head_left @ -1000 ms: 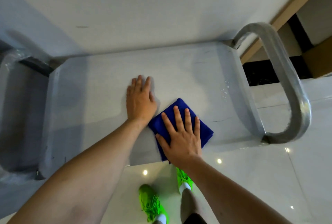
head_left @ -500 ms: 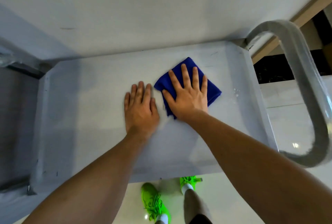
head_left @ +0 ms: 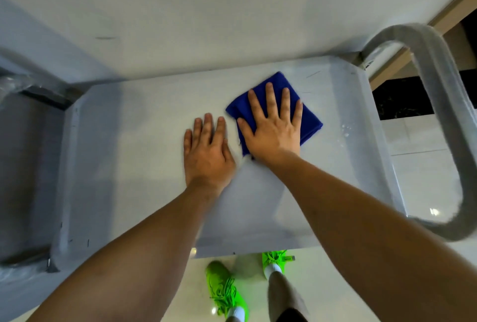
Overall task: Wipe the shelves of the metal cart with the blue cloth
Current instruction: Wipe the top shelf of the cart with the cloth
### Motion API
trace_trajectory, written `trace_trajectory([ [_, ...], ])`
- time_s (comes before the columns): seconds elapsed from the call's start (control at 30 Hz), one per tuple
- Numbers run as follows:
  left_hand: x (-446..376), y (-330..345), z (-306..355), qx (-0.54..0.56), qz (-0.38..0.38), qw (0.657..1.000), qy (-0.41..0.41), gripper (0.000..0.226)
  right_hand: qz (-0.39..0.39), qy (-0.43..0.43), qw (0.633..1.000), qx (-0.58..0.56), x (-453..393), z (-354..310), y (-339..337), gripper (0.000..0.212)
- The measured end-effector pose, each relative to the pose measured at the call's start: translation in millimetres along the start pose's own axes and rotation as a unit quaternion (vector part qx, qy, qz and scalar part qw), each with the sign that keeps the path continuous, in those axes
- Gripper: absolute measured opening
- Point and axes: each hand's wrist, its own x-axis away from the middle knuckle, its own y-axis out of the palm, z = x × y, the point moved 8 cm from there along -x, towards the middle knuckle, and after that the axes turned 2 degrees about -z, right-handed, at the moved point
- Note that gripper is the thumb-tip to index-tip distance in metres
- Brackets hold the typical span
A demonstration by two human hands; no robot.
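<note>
The folded blue cloth (head_left: 309, 118) lies on the top shelf (head_left: 134, 146) of the metal cart, toward its far right part. My right hand (head_left: 271, 130) presses flat on the cloth with fingers spread and straight. My left hand (head_left: 206, 154) rests flat on the bare shelf just left of the cloth, fingers straight and together. A few water drops (head_left: 346, 132) sit on the shelf right of the cloth.
The cart's curved metal handle (head_left: 444, 120) loops up at the right end. A white wall (head_left: 232, 12) stands right behind the cart. My bright green shoes (head_left: 224, 290) stand on the glossy tiled floor below the near edge. A dark wrapped object (head_left: 23, 167) lies left of the cart.
My right hand has slid the blue cloth from the shelf's near edge to the far right part. My left hand has stayed flat on the shelf.
</note>
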Motion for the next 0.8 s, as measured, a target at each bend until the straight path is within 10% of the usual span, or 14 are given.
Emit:
trace_trajectory([
  [0.8,-2.9,-17.5,50.9,-0.054,-0.082,0.993,-0.066,0.063,0.033,0.189,0.981,-0.024,240.1,125.7,3.7,0.076],
])
